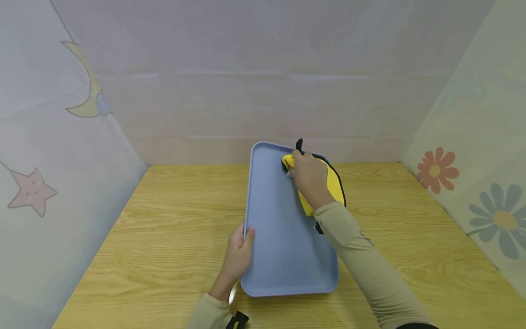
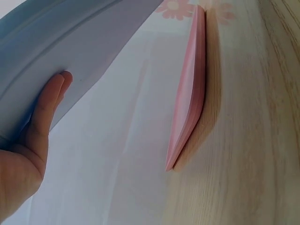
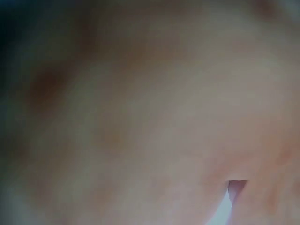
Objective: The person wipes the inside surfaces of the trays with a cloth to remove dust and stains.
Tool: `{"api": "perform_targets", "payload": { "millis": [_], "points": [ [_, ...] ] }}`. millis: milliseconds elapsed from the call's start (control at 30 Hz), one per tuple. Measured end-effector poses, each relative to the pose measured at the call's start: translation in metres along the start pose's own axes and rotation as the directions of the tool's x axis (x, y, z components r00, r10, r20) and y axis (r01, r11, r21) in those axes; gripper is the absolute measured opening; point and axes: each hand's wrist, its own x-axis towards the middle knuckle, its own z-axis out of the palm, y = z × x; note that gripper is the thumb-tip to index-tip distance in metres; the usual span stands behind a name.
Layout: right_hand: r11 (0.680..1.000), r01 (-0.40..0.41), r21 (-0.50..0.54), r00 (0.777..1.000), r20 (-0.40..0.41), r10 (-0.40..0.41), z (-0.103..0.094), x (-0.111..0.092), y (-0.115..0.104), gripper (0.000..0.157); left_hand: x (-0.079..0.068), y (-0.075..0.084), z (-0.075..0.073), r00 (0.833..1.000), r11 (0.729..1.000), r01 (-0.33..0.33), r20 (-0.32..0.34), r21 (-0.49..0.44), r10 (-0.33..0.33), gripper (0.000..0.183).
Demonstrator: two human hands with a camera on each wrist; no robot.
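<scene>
Over blue tray (image 1: 283,256): yel. cloth (image 1: 334,186) part-hid by R hand (image 1: 312,176).

Plain blue tray (image 1: 283,260), black-edged yellow cloth (image 1: 334,188), wood-grained tabletop (image 1: 176,219)

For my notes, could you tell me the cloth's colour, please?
The cloth is yellow, clearest in the head view.

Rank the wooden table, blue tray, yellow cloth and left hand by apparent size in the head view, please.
1. Wooden table
2. Blue tray
3. Yellow cloth and left hand: unsure, as the right hand partly hides the cloth.
</scene>
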Motion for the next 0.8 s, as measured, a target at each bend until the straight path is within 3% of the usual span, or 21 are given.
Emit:
{"api": "perform_targets", "payload": {
  "millis": [233,400,600,800],
  "points": [
    [0.999,-0.023,-0.041,0.999,0.025,0.024,0.003,0.0,0.015,0.035,0.001,0.003,-0.004,1.0,1.0,0.023,0.003,0.0,-0.023,0.028],
    [0.995,-0.053,-0.081,0.996,0.072,0.059,0.01,0.0,0.03,0.035,0.002,0.004,-0.009,1.0,1.0,-0.002,0.001,0.028,0.002,0.028],
    [0.997,-0.025,-0.07,0.998,0.059,0.03,0.016,-0.001,0.04,0.033,0.002,0.003,-0.01,0.999,0.999,-0.031,-0.013,0.038,0.031,0.026],
    [0.998,-0.059,-0.03,0.996,0.063,0.061,0.019,-0.001,0.039,0.036,0.002,0.004,-0.009,0.999,0.999,-0.036,-0.013,0.027,0.037,0.025]
  ]
}}
